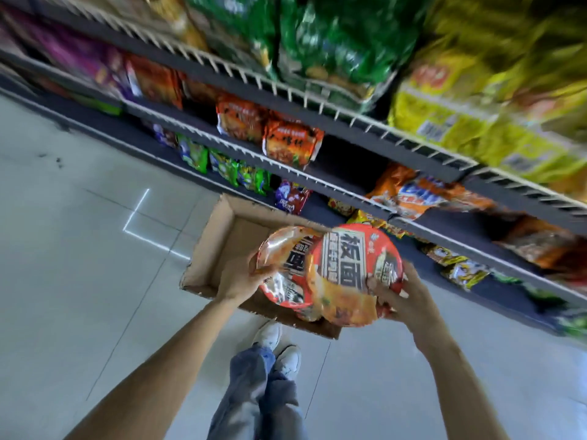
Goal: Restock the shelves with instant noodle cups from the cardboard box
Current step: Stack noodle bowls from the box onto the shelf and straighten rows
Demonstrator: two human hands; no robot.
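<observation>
Head view, tilted and motion-blurred toward the top and right edges. Two bare forearms reach up from the bottom of the frame. The left hand [239, 281] grips the left noodle cup [282, 265] by its left rim, thumb across the lid. The right hand [403, 296] grasps the right noodle cup [352, 274] at its lower right edge, fingers wrapped under, thumb on the lid. Both cups are red and orange with shiny film lids and large printed characters. The right cup overlaps the left one; the two touch at centre frame.

Both cups are held above the cardboard box [219, 242], which sits open on the floor [79, 249] at centre frame, flaps up. The visible part of its inside is bare cardboard; the rest is hidden behind the cups.

The shelves [317, 122] run diagonally from upper left to lower right, dark boards with white wire front rails. Green packets [333, 42] sit at top centre, yellow packets [476, 106] at upper right, orange-red packets [289, 144] on the middle shelf, mixed small packets on the lower rows. Print on the far packets is too blurred to read.

At bottom centre are blue jeans [263, 392] and white sneakers [279, 347], just below the box. The floor is pale tile with a bright L-shaped light mark at left centre.
</observation>
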